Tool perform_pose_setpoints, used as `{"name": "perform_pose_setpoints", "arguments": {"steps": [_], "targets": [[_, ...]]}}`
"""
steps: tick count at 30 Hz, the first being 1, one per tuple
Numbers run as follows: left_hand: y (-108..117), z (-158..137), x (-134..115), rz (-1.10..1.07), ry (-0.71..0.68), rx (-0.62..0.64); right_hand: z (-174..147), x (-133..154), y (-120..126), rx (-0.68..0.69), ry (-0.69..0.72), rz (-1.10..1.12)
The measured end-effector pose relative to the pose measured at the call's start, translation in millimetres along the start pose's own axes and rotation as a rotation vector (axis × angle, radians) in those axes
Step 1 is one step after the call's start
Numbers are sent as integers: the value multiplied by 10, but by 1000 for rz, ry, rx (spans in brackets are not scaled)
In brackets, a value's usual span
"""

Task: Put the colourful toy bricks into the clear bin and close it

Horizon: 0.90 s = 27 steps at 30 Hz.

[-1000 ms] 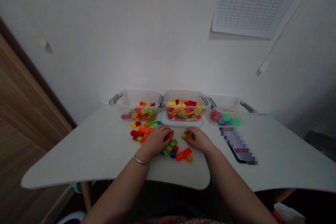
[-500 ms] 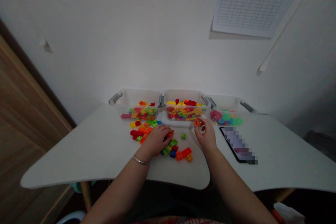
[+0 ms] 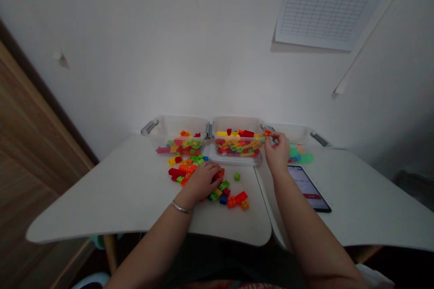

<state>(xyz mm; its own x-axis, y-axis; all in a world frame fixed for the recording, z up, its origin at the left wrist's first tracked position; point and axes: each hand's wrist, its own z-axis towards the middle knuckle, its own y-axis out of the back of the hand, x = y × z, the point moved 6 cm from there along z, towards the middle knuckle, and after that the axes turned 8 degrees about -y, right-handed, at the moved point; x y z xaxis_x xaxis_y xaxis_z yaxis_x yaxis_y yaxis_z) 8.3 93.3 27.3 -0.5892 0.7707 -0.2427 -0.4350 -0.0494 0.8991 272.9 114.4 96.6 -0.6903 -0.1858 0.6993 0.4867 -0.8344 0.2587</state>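
While the left hand (image 3: 203, 180) rests on blocks (image 3: 215, 195), grip unclear, the right hand (image 3: 277, 152) pinches an orange block (image 3: 267, 133) by the middle box (image 3: 237, 123), maybe sorting; next, let go

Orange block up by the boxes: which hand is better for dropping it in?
Probably the right hand: it pinches the orange block near the middle box; the left hand is among loose blocks.

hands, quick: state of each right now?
Left hand: resting on the loose blocks; whether it grips any can't be told.
Right hand: closed, holding an orange block.
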Motion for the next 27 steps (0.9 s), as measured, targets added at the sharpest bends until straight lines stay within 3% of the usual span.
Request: {"name": "perform_pose_setpoints", "arguments": {"steps": [5,14,21,27], "targets": [[-2,-8,3,1,-5,-7,14,0,-124,43,54,-134],[0,1,0,6,1,-4,-91,37,-182,130,249,-188],[4,0,-4,12,-20,-21,-151,-28,-152,88,186,-106],[1,6,-9,6,-18,-24,-321,61,-64,86,273,-14]]}}
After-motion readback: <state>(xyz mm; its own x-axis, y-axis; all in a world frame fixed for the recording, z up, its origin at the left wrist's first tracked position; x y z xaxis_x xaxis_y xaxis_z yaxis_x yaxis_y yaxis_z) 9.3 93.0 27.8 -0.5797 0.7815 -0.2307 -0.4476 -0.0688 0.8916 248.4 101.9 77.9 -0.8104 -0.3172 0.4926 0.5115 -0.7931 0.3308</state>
